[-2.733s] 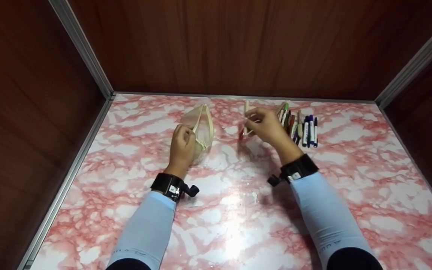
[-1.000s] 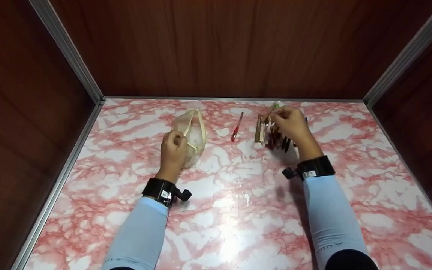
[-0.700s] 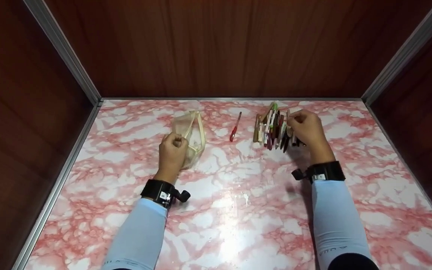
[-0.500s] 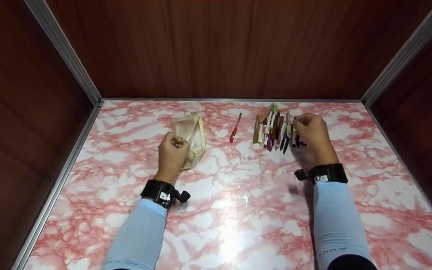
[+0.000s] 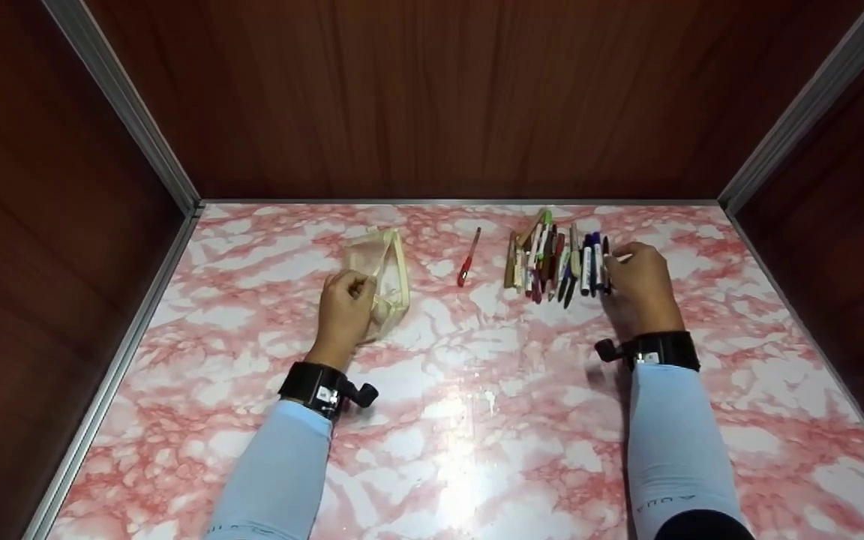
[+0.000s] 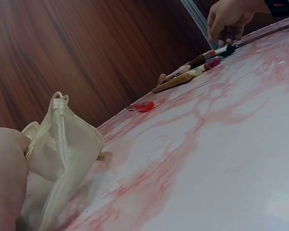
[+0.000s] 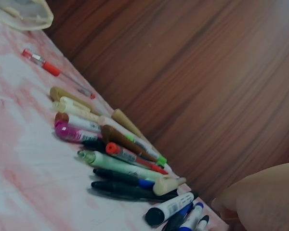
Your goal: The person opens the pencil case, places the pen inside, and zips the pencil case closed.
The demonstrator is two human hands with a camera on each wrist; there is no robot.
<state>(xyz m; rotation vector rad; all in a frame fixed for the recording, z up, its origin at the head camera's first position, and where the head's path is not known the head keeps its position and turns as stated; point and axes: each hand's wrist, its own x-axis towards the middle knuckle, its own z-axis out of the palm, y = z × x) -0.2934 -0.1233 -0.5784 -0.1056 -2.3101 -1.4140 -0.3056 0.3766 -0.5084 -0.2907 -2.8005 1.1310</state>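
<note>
My left hand (image 5: 345, 306) pinches the edge of a cream mesh zip pouch (image 5: 402, 262), whose mouth gapes toward the right. The pouch (image 6: 70, 159) stands up beside the hand in the left wrist view. My right hand (image 5: 643, 283) is at the right end of a row of pens and markers, its thumb and forefinger at a slim black pen (image 5: 607, 262). Whether they grip that pen or only touch it is hidden. Beside it lie white markers (image 5: 586, 268) with dark caps; one black-capped marker (image 7: 171, 208) shows in the right wrist view.
A red pen (image 5: 468, 262) lies alone between the pouch and the row. Brown, green, purple and red pens (image 5: 544, 259) lie bunched together. Dark wood panels (image 5: 432, 105) wall the marbled table (image 5: 447, 420) at the back and both sides.
My right hand has gone from the left end of the pens across the row to its right end. The red pen now lies uncovered. My left hand keeps hold of the pouch.
</note>
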